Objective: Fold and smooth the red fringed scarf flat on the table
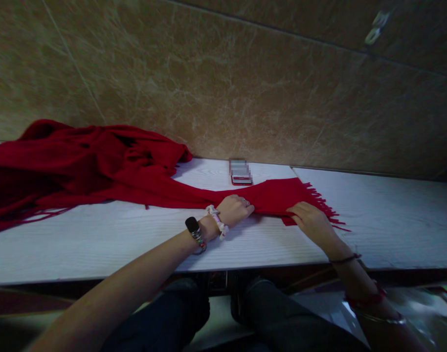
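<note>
A long red scarf (146, 190) lies across the white wood-grain surface, bunched in a heap on the left and flattened into a narrow folded strip on the right, where its fringe fans out. My left hand (235, 209) is closed on the strip's near edge around its middle, with the fingertips partly hidden. Farther right, my right hand (313, 220) pinches the near edge close to the fringed end. A small corner of the lower layer sticks out beneath my right fingers.
A phone (241, 172) with a red edge lies behind the scarf, near the wall. The brown marbled tile wall (216, 83) rises along the back of the white surface (135, 244). A seam crosses this surface at right. My legs are below its front edge.
</note>
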{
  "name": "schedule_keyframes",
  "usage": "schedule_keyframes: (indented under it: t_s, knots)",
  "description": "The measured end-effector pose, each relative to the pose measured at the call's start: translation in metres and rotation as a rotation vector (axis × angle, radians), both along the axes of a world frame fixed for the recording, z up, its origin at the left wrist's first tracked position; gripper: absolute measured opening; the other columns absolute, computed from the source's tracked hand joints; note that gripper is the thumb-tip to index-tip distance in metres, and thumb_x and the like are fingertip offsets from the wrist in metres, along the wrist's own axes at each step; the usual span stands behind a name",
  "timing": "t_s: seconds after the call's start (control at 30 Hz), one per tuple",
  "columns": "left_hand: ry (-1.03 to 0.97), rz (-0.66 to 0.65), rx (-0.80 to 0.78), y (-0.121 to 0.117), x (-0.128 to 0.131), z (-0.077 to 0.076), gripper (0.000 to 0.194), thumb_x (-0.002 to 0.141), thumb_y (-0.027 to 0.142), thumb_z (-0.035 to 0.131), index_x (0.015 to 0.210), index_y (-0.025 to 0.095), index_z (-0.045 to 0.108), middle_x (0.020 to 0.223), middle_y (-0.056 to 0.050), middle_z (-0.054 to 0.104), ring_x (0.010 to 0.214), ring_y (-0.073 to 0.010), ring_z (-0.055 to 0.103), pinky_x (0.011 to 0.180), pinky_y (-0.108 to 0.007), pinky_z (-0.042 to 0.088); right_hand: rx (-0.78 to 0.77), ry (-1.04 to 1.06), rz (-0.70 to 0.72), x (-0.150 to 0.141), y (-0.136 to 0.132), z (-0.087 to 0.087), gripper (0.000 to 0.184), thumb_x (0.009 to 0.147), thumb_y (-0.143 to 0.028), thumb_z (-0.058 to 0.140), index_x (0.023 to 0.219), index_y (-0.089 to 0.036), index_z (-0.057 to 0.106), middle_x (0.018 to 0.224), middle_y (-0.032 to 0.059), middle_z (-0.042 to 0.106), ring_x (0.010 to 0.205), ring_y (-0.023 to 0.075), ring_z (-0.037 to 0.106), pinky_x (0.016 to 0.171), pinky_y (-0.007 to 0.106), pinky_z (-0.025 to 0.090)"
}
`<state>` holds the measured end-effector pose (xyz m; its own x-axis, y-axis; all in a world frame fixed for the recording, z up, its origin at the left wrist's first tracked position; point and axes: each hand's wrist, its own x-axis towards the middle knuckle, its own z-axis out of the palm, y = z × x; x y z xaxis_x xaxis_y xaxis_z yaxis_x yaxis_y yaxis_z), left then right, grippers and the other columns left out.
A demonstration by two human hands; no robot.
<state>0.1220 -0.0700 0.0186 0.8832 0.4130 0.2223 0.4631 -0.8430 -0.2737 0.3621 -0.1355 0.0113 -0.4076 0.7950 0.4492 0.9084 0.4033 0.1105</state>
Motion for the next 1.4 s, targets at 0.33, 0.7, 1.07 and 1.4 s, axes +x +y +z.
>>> schedule_keyframes:
  t_s: [0.33,0.7,1.07,1.4]
  knots:
    - [0.022,-0.069,-0.031,-0.005,0.0,-0.002,0.016,0.085,0.013,0.045,0.092,0.014,0.058,0.085,-0.007,0.06,0.076,-0.0157,0.058,0.055,-0.024,0.044,0.041,0.056,-0.001,0.03,-0.006,-0.014,0.026,0.083,-0.013,0.04,0.087,-0.017,0.066,0.083,0.0073,0.066,0.079,0.0191,0.059,0.076,0.037,0.049]
    - [0.054,-0.097,-0.043,-0.013,0.013,0.0,0.024,0.087,0.013,0.041,0.107,0.018,0.053,0.102,-0.007,0.056,0.085,-0.0165,0.055,0.053,-0.023,0.045,0.055,0.037,0.011,0.037,-0.01,-0.017,0.027,0.081,-0.01,0.043,0.094,-0.016,0.067,0.085,0.0094,0.065,0.08,0.0197,0.057,0.074,0.037,0.049]
    - [0.032,-0.088,0.028,-0.017,0.017,0.008,0.027,0.09,0.013,0.033,0.109,0.016,0.052,0.097,-0.008,0.056,0.086,-0.0171,0.049,0.048,-0.022,0.039,0.214,0.122,0.041,0.016,-0.014,-0.012,0.021,0.084,-0.016,0.046,0.081,-0.016,0.066,0.076,0.0072,0.065,0.074,0.0168,0.056,0.072,0.032,0.048]
    - [0.197,-0.07,-0.058,-0.007,0.02,-0.001,0.033,0.089,0.014,0.036,0.118,0.024,0.048,0.11,-0.005,0.053,0.09,-0.0173,0.047,0.047,-0.022,0.038,0.108,-0.026,0.069,0.018,-0.012,-0.013,0.022,0.083,-0.011,0.043,0.081,-0.012,0.065,0.08,0.0091,0.064,0.078,0.0181,0.056,0.072,0.032,0.048]
